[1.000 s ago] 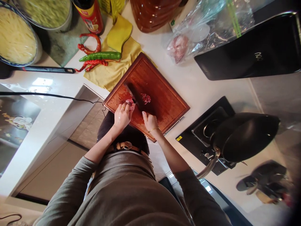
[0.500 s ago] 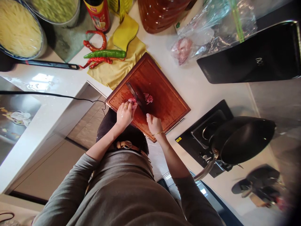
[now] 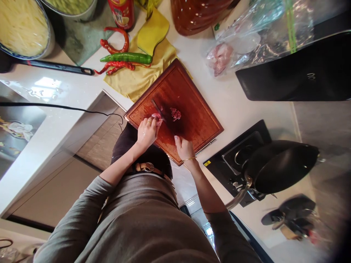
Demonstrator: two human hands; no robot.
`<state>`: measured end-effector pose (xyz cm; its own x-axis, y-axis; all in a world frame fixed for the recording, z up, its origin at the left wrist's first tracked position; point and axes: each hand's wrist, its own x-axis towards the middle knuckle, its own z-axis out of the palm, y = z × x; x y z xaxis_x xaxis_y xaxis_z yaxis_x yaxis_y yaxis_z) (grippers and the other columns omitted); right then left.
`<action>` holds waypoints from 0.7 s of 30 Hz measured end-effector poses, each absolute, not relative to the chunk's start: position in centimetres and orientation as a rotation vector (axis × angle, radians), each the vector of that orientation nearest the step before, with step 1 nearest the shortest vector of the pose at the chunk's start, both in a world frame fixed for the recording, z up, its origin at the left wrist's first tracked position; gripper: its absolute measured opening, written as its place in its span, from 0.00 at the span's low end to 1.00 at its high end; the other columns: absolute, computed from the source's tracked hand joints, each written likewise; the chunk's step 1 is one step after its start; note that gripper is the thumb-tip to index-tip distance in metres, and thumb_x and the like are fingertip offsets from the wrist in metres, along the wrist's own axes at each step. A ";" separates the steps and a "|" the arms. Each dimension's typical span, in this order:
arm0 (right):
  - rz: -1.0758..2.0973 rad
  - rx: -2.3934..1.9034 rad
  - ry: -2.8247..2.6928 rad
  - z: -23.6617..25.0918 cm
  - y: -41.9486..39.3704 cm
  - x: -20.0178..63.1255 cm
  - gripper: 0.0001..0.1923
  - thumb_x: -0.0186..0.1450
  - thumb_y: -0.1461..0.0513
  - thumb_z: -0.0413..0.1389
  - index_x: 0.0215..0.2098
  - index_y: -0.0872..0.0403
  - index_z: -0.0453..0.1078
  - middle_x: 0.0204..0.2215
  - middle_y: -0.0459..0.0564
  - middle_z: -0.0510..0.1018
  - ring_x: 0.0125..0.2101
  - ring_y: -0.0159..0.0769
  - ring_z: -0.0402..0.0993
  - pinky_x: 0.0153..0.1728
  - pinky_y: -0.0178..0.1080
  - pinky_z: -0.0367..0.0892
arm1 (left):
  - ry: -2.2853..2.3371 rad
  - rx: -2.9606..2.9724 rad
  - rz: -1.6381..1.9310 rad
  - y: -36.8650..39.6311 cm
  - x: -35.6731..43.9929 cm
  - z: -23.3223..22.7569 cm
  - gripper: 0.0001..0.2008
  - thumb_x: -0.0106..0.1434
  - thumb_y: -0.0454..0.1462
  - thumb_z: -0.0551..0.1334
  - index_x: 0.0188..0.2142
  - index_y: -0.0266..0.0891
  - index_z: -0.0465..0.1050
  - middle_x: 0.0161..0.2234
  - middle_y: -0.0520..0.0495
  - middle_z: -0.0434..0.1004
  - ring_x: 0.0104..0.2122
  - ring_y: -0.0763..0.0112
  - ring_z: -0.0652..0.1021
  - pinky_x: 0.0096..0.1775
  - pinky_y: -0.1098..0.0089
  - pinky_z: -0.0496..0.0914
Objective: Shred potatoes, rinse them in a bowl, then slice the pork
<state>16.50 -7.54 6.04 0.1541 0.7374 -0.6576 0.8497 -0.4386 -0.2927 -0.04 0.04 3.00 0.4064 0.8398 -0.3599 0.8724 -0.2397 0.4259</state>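
Since the earlier frames the knife (image 3: 160, 111) has been drawn back toward the near edge of the cutting board (image 3: 192, 109); less blade shows, and the right hand (image 3: 184, 148) has moved back with it. Judged: a slicing stroke through the meat. The meat piece (image 3: 157, 117) is pinned under the left hand (image 3: 146, 132), fingers curled on it, by the board's near-left edge. A cut piece (image 3: 175, 114) lies just beside the blade. The right grip is clamped on the knife handle. Chillies (image 3: 123, 60) lie on a yellow cloth (image 3: 142, 78) beyond the board; a wok (image 3: 279, 168) sits at the counter (image 3: 233, 102)'s right side.
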 end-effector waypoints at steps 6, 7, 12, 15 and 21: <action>-1.165 2.249 1.552 6.6 -7.9 16.7 0.29 0.69 0.51 0.35 0.36 0.58 0.74 0.26 0.58 0.78 0.28 0.38 0.74 0.25 0.35 0.53 | 1.433 2.101 -0.071 0.0 -0.3 2.7 0.21 0.66 0.39 0.47 0.54 0.31 0.62 0.50 0.35 0.69 0.46 0.56 0.69 0.46 0.59 0.64; -1.172 2.245 1.552 6.6 -7.8 16.7 0.29 0.69 0.51 0.36 0.35 0.58 0.74 0.26 0.58 0.78 0.28 0.39 0.74 0.25 0.35 0.53 | 1.428 2.103 -0.073 0.0 -0.3 2.7 0.20 0.66 0.39 0.47 0.53 0.32 0.63 0.50 0.35 0.69 0.46 0.56 0.69 0.46 0.59 0.64; -1.176 2.201 1.545 6.7 -6.9 16.5 0.29 0.69 0.50 0.36 0.31 0.57 0.74 0.27 0.60 0.79 0.29 0.40 0.74 0.26 0.36 0.53 | 1.410 2.104 -0.090 0.1 -0.2 2.8 0.19 0.66 0.38 0.47 0.52 0.32 0.63 0.48 0.35 0.69 0.45 0.56 0.69 0.45 0.58 0.64; -1.154 2.202 1.543 6.6 -6.2 16.0 0.28 0.69 0.50 0.38 0.33 0.57 0.74 0.29 0.61 0.79 0.30 0.41 0.75 0.26 0.36 0.54 | 1.407 2.102 -0.084 0.2 -0.2 2.8 0.19 0.66 0.38 0.46 0.52 0.32 0.64 0.48 0.34 0.69 0.45 0.55 0.69 0.45 0.58 0.64; -1.118 2.201 1.523 5.3 -4.5 14.5 0.26 0.69 0.51 0.39 0.37 0.57 0.74 0.30 0.60 0.79 0.31 0.41 0.76 0.28 0.35 0.55 | 1.404 2.138 -0.094 0.3 -0.2 2.8 0.19 0.66 0.39 0.47 0.51 0.32 0.65 0.47 0.34 0.70 0.45 0.56 0.70 0.44 0.59 0.63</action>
<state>14.48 -4.49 5.35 0.1640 0.6932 -0.7018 0.8771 -0.4280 -0.2178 -0.22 0.25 2.84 0.4452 0.8207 -0.3582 0.8612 -0.2828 0.4224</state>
